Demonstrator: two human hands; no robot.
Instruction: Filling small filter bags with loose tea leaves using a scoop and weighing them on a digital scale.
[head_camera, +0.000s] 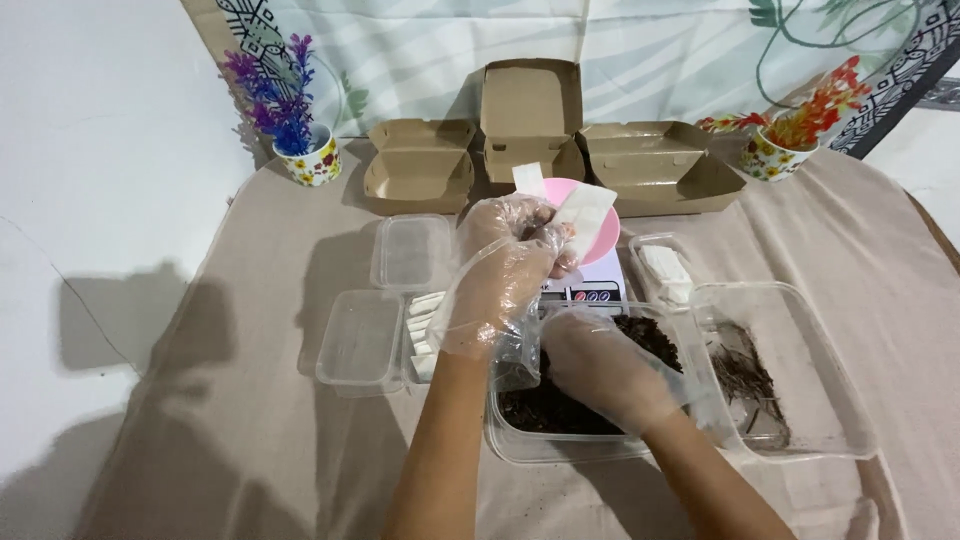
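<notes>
Two hands in loose clear plastic gloves work over a cloth-covered bench (250, 420). The left hand (505, 270) pinches a small flat white paper sachet (583, 213) at its lower end; the sachet's long axis tilts up and to the right, its free end above a pink round bowl (600, 235) sitting on a white kitchen scale (592, 285). The right hand (600, 365) reaches down into a clear rectangular plastic tub (560, 440) of dark brown loose material, fingers curled into the contents; whether it grips any cannot be told. Just right of that tub lies a clear lid or tray (810, 400) with dark scraps. Left of the tub stand two empty clear plastic boxes (362, 340), with a row of white sachets (425, 320) between them and the tub. Behind the bowl sit three open brown cardboard boxes (530, 110), flanked by two small flowered pots with artificial plants (310, 160). Bare cloth stretches wide on the left toward the bench edge.
</notes>
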